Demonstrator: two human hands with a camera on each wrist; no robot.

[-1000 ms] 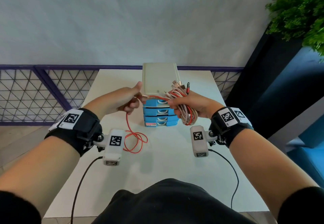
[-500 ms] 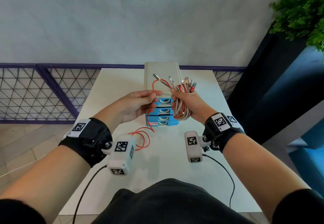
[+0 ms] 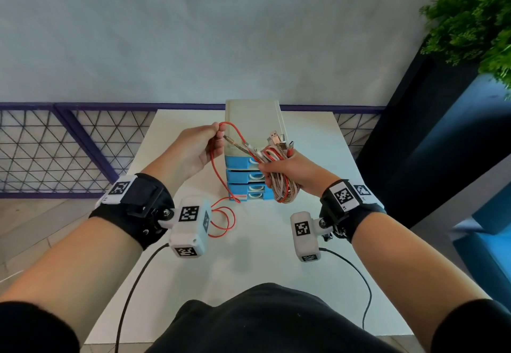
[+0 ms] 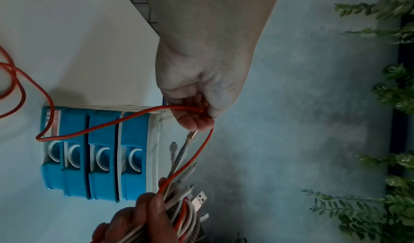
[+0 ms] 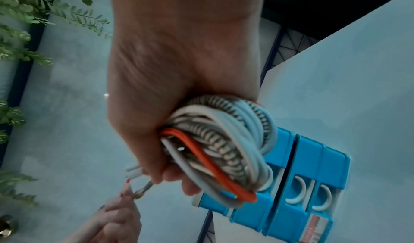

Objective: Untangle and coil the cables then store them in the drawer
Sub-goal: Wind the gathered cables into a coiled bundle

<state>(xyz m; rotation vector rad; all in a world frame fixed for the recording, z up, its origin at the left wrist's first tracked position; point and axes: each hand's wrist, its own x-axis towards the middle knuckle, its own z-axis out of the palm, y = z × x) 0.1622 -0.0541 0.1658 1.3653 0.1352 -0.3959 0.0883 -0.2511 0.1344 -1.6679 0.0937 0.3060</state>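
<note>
My right hand [image 3: 287, 168] grips a coiled bundle of cables [image 3: 279, 184]: white, braided and red strands, with plugs sticking up [image 4: 199, 200]. The same bundle [image 5: 226, 146] fills the right wrist view. My left hand [image 3: 199, 145] pinches a loose red cable [image 3: 214, 170] near its upper bend [image 4: 190, 108]. That cable runs from the bundle over to my left fingers, then hangs down to loops on the white table [image 3: 179, 283]. A braided cable's metal plug [image 4: 191, 136] points at my left fingertips. Behind both hands stands the small drawer unit [image 3: 240, 177] with several blue drawers, all closed.
The white table ends near a purple mesh railing [image 3: 55, 153] at the back and left. A dark planter with green foliage [image 3: 470, 15] stands at the right. Black leads [image 3: 130, 297] run from the wrist cameras across the table's front.
Both hands have risen and moved back toward the drawer unit. My left hand has slid along the red cable and lifted it into a high arc, drawing more of it off the table.
</note>
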